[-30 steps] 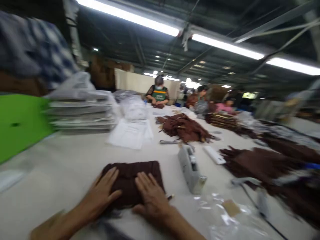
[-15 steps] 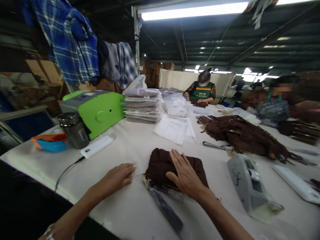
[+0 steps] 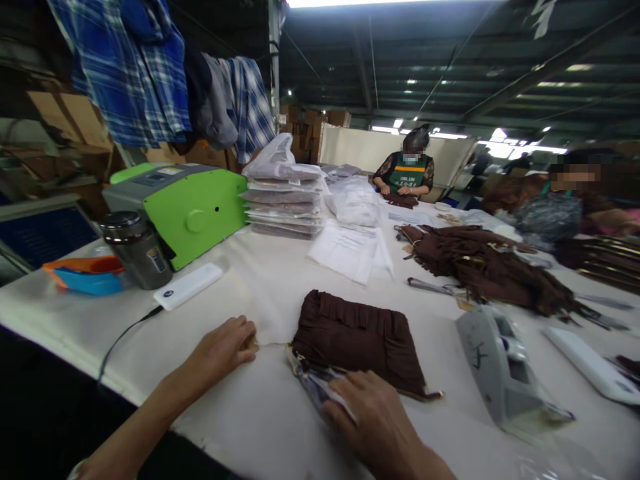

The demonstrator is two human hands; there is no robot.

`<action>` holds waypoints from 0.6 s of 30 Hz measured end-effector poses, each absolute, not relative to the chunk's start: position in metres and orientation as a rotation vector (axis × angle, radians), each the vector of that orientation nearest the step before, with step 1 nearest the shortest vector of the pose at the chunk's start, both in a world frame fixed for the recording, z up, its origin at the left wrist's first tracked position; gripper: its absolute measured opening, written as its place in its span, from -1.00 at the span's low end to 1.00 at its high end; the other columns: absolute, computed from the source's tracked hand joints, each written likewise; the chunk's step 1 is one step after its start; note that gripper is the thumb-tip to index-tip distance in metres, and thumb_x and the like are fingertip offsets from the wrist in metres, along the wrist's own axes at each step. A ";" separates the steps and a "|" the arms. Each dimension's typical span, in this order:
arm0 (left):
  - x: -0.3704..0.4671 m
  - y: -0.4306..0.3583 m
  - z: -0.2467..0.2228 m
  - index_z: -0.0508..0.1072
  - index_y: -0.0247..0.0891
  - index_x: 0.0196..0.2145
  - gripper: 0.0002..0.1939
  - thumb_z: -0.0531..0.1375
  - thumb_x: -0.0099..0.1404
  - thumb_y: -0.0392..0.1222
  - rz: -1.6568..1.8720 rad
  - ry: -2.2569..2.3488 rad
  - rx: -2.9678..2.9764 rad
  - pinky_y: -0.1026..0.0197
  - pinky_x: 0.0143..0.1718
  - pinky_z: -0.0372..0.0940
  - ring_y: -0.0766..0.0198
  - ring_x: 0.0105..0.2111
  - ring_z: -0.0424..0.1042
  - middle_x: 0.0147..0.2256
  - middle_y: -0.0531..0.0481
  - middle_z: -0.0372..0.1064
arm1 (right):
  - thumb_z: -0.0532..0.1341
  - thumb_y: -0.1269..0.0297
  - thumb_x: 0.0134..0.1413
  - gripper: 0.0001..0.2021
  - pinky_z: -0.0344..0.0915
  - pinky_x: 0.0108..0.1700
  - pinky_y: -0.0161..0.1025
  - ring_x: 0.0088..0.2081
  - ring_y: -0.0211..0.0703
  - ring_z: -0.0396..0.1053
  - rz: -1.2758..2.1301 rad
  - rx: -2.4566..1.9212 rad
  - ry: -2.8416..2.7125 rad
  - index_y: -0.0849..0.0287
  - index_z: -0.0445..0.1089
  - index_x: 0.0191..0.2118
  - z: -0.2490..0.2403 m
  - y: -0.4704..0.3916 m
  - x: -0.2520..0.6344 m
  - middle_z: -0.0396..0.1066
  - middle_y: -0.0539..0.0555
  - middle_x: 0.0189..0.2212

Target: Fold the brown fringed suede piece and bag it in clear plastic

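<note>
One folded brown garment (image 3: 357, 340) lies flat on the white table (image 3: 250, 413), its near edge meeting the mouth of a clear plastic bag (image 3: 313, 383); judging by that, folding is done and bagging barely begun. The right hand (image 3: 373, 417) presses down on the bag just in front of the garment, while the left hand (image 3: 225, 347) rests curled on the cloth to the garment's left, holding nothing visible. Right of the garment stands one grey tape dispenser (image 3: 500, 373); beyond it, one heap of brown garments (image 3: 480, 267), one stack of bagged items (image 3: 285, 207), and one green machine (image 3: 185, 207).
</note>
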State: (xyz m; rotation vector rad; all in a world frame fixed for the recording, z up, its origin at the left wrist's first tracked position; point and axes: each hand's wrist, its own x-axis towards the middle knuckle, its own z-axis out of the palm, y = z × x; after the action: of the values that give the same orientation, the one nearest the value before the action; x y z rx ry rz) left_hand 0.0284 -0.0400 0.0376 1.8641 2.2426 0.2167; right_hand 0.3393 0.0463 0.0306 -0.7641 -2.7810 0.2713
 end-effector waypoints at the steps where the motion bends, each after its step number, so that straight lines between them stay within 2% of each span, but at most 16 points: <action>1: 0.028 -0.040 0.037 0.38 -0.18 -0.27 -0.87 0.10 0.19 -0.23 0.200 2.230 1.874 0.15 -0.20 0.19 0.13 -0.19 0.34 -0.25 -0.01 0.34 | 0.28 0.22 0.11 -0.78 0.31 -0.19 -0.15 -0.24 -0.02 0.45 0.247 -0.808 -2.791 0.06 0.43 -0.10 0.021 0.037 0.342 0.51 0.04 -0.26; 4: 0.029 -0.041 0.039 0.42 -0.17 -0.26 -0.83 0.03 0.28 -0.24 0.108 2.223 1.900 0.14 -0.18 0.22 0.14 -0.19 0.37 -0.24 -0.02 0.37 | 0.45 0.29 -0.26 -0.42 0.30 -0.24 -0.16 -0.25 0.05 0.43 0.127 -0.914 -2.760 0.14 0.38 0.00 -0.009 0.025 0.345 0.49 0.08 -0.23; 5: 0.031 -0.041 0.041 0.43 -0.18 -0.22 -0.80 0.03 0.28 -0.25 0.066 2.245 1.910 0.13 -0.17 0.24 0.13 -0.17 0.38 -0.22 -0.04 0.39 | 0.45 0.35 -0.31 -0.40 0.28 -0.25 -0.16 -0.26 0.05 0.43 0.086 -0.919 -2.748 0.14 0.37 -0.01 -0.016 0.026 0.345 0.48 0.07 -0.24; 8: 0.043 -0.040 0.046 0.40 -0.18 0.00 -0.62 0.11 0.22 -0.34 0.027 2.336 1.980 0.01 -0.03 0.26 0.05 -0.03 0.37 -0.01 -0.12 0.39 | 0.33 0.54 -0.23 -0.52 0.21 -0.30 -0.18 -0.33 -0.02 0.42 -0.040 -0.849 -2.754 0.12 0.37 -0.08 -0.019 0.032 0.342 0.47 0.02 -0.32; 10: 0.057 -0.037 0.046 0.33 -0.13 0.11 -0.49 0.15 0.20 -0.38 0.142 2.280 2.074 -0.02 0.07 0.24 0.05 0.07 0.32 0.11 -0.11 0.32 | 0.25 0.61 -0.19 -0.56 0.15 -0.33 -0.20 -0.36 -0.07 0.41 -0.049 -0.807 -2.775 0.11 0.35 -0.12 -0.010 0.036 0.343 0.46 -0.02 -0.36; 14: 0.092 -0.024 0.032 0.36 -0.08 0.05 -0.54 0.23 0.20 -0.34 0.363 1.984 2.286 0.01 0.09 0.27 0.08 0.06 0.34 0.10 -0.06 0.34 | 0.21 0.61 -0.13 -0.67 0.06 -0.35 -0.20 -0.38 -0.10 0.35 0.025 -0.850 -2.732 0.08 0.32 -0.24 0.004 0.043 0.349 0.44 -0.05 -0.41; 18: 0.112 -0.011 0.010 0.40 -0.15 -0.05 -0.64 0.23 0.18 -0.38 0.423 1.977 2.349 -0.04 0.06 0.30 0.02 0.03 0.37 0.03 -0.11 0.40 | 0.19 0.52 0.01 -0.83 -0.01 -0.31 -0.16 -0.38 -0.08 0.25 -0.129 -0.790 -2.534 0.07 0.29 -0.39 -0.008 0.052 0.356 0.40 -0.01 -0.39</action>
State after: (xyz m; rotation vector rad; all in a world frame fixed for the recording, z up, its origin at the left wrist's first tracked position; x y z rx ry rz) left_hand 0.1116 -0.0111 0.0103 2.3488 1.9774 0.4230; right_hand 0.3558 0.0517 -0.0075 -0.7901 -2.5340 -0.1285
